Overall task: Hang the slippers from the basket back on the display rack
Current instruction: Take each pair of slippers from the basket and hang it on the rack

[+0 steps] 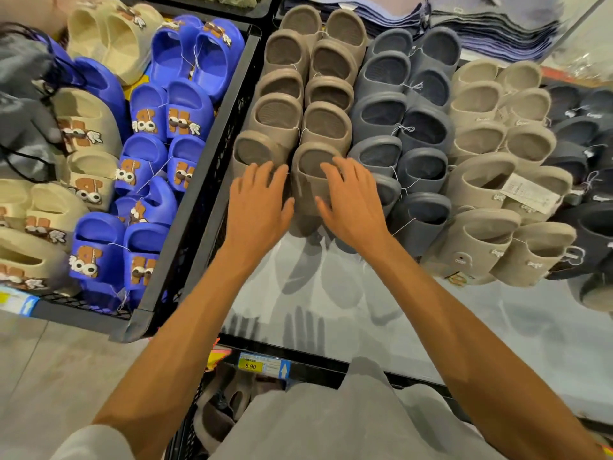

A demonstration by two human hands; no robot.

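A pair of taupe slippers [306, 175] hangs at the front of a row of matching taupe pairs [306, 84] on the display rack. My left hand [257, 207] lies flat with spread fingers on the left slipper of that front pair. My right hand [348, 202] lies on the right slipper, fingers spread and straight. Neither hand grips anything. Low down, partly hidden by my shirt, more taupe slippers [219, 410] lie in a dark basket.
Right of the taupe row hang dark grey slippers [403, 127], beige ones [491, 167] and black ones [583, 134]. A black crate [199, 180] on the left holds blue and beige cartoon slippers. A pale shelf [431, 327] with a yellow price tag [250, 365] lies below the rack.
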